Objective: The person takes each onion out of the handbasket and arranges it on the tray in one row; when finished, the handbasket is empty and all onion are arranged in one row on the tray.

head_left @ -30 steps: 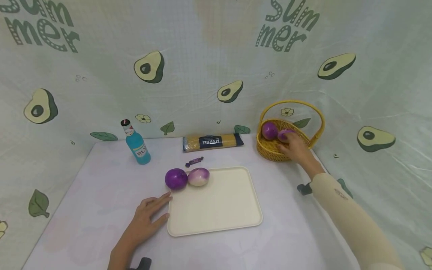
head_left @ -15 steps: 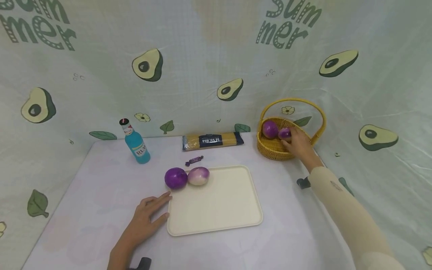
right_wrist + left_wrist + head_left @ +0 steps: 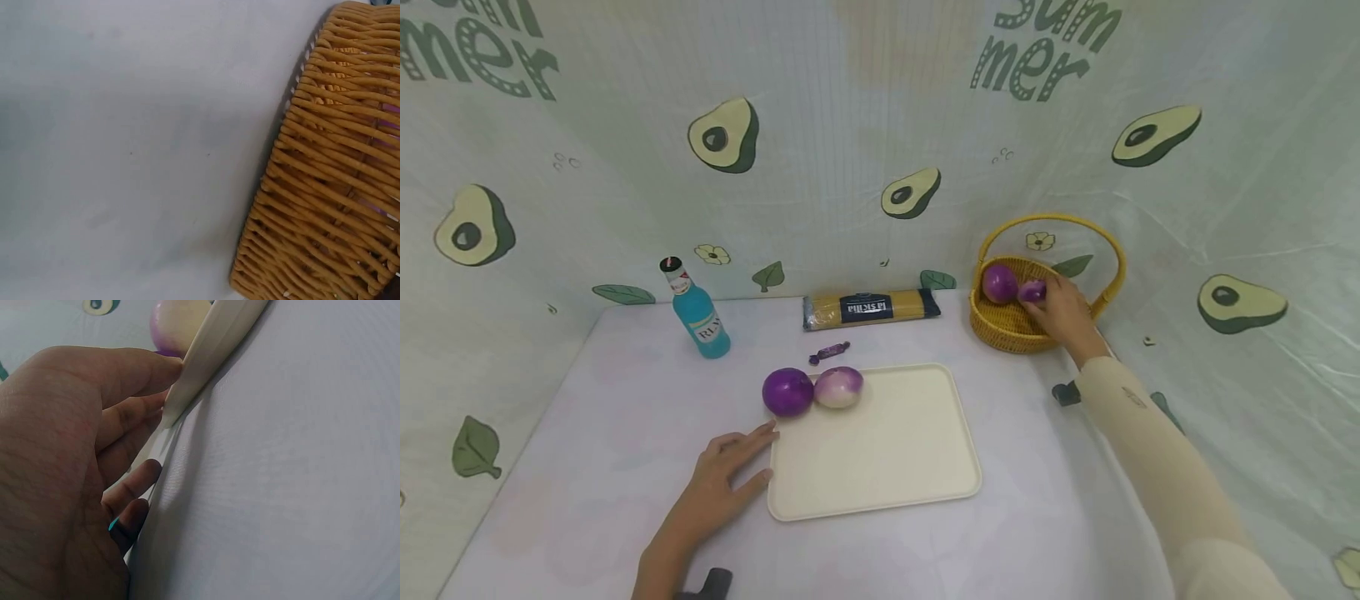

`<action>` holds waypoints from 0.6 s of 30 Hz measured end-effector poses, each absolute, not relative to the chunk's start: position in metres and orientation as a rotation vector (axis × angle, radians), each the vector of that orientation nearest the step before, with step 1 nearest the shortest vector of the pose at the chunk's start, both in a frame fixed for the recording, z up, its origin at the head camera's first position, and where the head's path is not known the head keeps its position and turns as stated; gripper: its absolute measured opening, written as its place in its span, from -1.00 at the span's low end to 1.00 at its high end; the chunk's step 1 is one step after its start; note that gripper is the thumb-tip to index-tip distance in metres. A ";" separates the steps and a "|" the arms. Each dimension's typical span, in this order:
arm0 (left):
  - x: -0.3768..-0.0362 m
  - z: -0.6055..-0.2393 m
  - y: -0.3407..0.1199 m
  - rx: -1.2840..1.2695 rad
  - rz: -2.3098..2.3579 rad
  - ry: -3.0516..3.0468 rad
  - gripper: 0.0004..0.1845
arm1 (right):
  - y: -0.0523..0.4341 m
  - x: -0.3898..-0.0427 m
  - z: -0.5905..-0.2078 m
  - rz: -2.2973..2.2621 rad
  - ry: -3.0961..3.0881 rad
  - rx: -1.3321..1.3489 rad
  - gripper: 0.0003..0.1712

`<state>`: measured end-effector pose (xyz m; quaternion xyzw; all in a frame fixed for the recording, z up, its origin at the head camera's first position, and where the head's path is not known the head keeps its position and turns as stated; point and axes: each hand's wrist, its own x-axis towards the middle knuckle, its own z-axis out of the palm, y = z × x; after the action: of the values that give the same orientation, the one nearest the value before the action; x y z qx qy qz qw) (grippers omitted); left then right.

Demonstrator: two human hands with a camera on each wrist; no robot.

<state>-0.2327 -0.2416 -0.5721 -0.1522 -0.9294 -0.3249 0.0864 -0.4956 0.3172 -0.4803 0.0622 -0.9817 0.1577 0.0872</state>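
Two purple onions sit in the yellow wicker basket (image 3: pixel 1000 321) at the far right of the desk (image 3: pixel 587 433). Your right hand (image 3: pixel 1063 312) reaches over the near rim and its fingers curl around the smaller onion (image 3: pixel 1032 291); the larger basket onion (image 3: pixel 999 282) lies just beside it on the left, touching or nearly so. The right wrist view shows only the basket's woven wall (image 3: pixel 331 187) and bare desk surface, with slivers of purple visible between the strands.

Your left hand (image 3: pixel 722 483) lies flat on the desk with fingers relaxed and extended, holding nothing. Its fingertips meet the left edge of the cream tray (image 3: pixel 887 467); the left wrist view confirms the thumb (image 3: pixel 134 369) resting against the tray's raised rim (image 3: pixel 206 350).

At the tray's far left corner stand two more onions, touching each other: a deep purple onion (image 3: pixel 787 392) resting on the desk just outside the rim, and a pale onion (image 3: pixel 838 387) at the corner itself.

Behind them lie a small purple wrapped candy (image 3: pixel 829 352), a packet of spaghetti (image 3: pixel 871 308) along the back edge, and a blue bottle (image 3: pixel 698 312) standing upright to the left. An avocado-print cloth (image 3: pixel 865 150) forms the backdrop.
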 end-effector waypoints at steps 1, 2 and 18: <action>-0.233 -0.572 -0.242 -0.455 -0.965 -2.771 -0.43 | 0.316 -0.497 -0.481 0.471 -2.926 0.175 -0.29; -0.233 -0.572 -0.242 -0.456 -0.958 -2.772 -0.44 | 0.316 -0.498 -0.482 0.467 -2.925 0.170 -0.29; -0.233 -0.571 -0.243 -0.430 -0.982 -2.799 -0.43 | 0.317 -0.515 -0.492 0.585 -2.976 -0.026 -0.15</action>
<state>-0.2335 -0.2430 -0.5712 -0.1433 -0.9314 -0.3268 0.0723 -0.5151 0.3171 -0.4920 -0.0084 -0.9798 0.1925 0.0544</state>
